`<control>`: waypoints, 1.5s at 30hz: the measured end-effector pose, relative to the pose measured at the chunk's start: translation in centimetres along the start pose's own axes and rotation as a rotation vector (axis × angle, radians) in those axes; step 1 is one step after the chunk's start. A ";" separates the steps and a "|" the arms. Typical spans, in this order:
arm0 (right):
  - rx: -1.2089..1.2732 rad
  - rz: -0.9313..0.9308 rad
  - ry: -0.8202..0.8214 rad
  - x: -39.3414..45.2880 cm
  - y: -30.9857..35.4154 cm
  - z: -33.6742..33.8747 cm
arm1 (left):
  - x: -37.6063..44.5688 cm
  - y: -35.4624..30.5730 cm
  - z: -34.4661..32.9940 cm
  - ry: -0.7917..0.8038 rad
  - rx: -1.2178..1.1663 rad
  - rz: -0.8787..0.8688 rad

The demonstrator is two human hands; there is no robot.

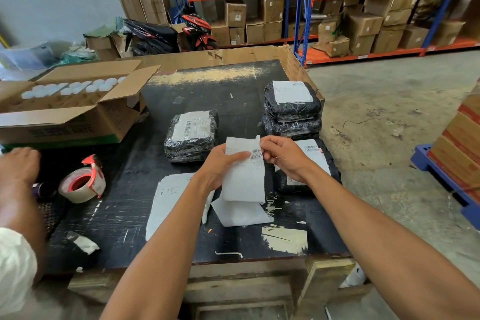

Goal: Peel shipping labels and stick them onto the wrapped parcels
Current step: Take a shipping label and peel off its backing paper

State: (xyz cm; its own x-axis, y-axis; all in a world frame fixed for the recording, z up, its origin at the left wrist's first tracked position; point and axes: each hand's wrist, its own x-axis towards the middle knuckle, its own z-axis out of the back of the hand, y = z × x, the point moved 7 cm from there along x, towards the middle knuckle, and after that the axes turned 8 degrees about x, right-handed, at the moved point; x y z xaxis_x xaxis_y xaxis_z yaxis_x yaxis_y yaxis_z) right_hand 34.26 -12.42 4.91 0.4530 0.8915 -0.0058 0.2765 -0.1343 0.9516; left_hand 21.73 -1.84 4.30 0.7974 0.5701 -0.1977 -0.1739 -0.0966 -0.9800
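Nearest, loose label sheets (166, 197) flat on the black tabletop (124, 215), within reach for the next peel. Above them, a shipping label (244, 171) held upright: left hand (220, 166) gripping its edge, right hand (281, 154) pinching the top corner (probably to split backing from sticker). Beyond, wrapped parcels (191, 135), already labelled, parked aside; farther right, a labelled stack (292, 108).

A tape dispenser (82, 184) lay well left of the fingers; an open carton (70, 109) of white lids sat beyond it, shelving (337, 8) far behind.
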 end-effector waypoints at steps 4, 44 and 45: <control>0.075 -0.025 -0.033 0.3 -0.2 0.1 | -0.1 -0.4 -0.1 -0.023 -0.070 -0.026; -0.396 -0.049 -0.028 0.9 -0.1 0.5 | 1.3 -1.9 2.6 -0.086 0.168 -0.135; -0.379 -0.046 -0.042 0.9 -0.1 0.5 | 1.4 -1.9 2.8 -0.135 0.133 -0.139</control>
State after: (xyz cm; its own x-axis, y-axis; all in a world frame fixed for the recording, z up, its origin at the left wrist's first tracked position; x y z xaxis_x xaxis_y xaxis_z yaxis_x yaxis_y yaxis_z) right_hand 35.06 -11.77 4.68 0.4837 0.8734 -0.0563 -0.0320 0.0819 0.9961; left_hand 21.57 1.39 5.95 0.7358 0.6755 -0.0474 -0.1493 0.0935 -0.9844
